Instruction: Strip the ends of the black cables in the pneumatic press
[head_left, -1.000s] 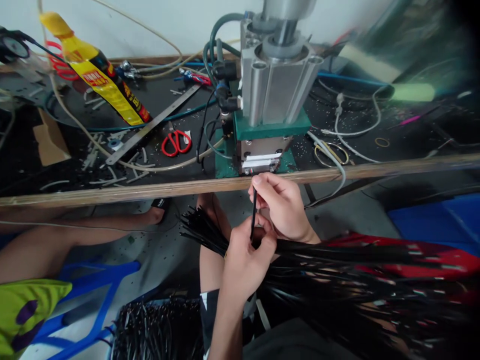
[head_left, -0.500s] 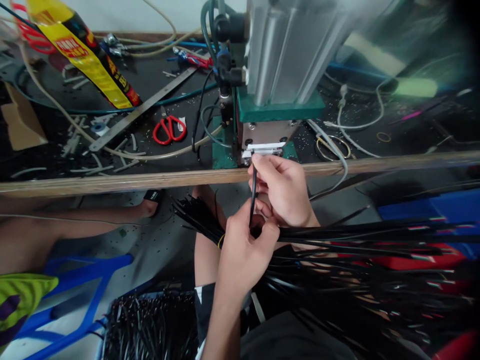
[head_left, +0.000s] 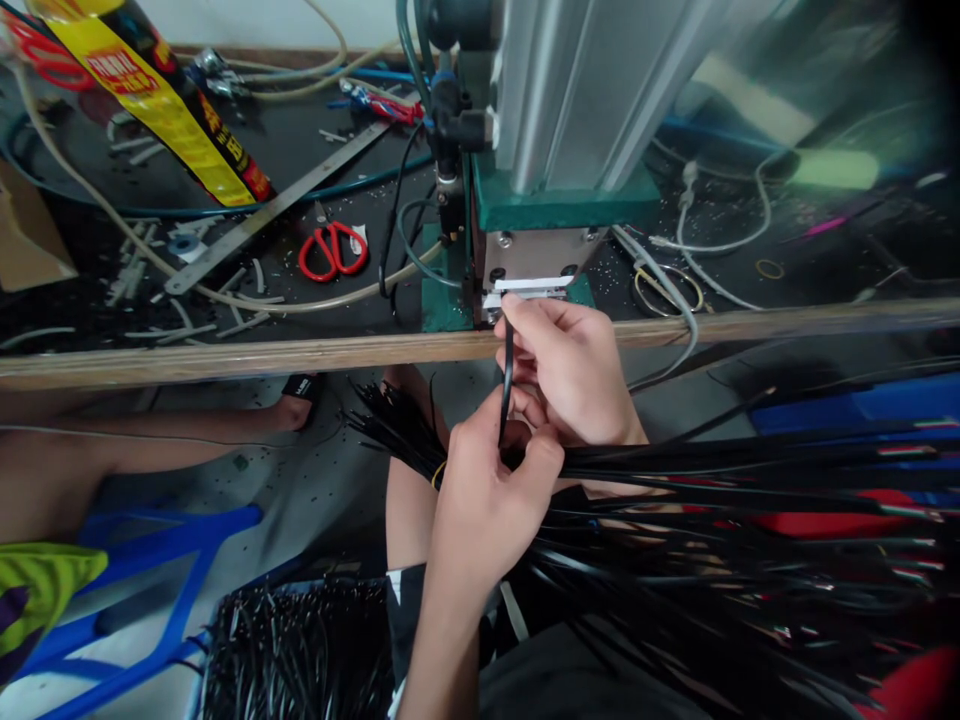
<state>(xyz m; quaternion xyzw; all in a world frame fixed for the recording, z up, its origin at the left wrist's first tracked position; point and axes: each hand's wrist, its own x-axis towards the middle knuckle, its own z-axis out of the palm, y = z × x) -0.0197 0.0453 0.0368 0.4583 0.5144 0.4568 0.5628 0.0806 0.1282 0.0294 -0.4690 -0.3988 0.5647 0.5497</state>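
Observation:
A green and silver machine (head_left: 536, 255) stands at the bench edge, with a narrow slot near its base. My right hand (head_left: 577, 365) pinches the upper end of a black cable (head_left: 508, 375) right in front of that slot; the cable's tip is hidden by the thumb. Below it, my left hand (head_left: 495, 490) is closed around the lower part of the same cable and on a thick bundle of black cables (head_left: 401, 430). The bundle runs across under both hands, bound with a yellow band (head_left: 439, 474), and fans out to the right.
Red-handled scissors (head_left: 334, 250), a metal ruler (head_left: 277, 205), a yellow bottle (head_left: 161, 105) and tube scraps lie on the bench left of the machine. White cords (head_left: 690, 225) lie to its right. Below are a blue stool (head_left: 180, 560), a container of black pieces (head_left: 296, 650) and another person's leg (head_left: 180, 435).
The view has shifted slightly, so the bench items appear a little higher and further left. Both hands keep nearly the same pose and hold on the cable.

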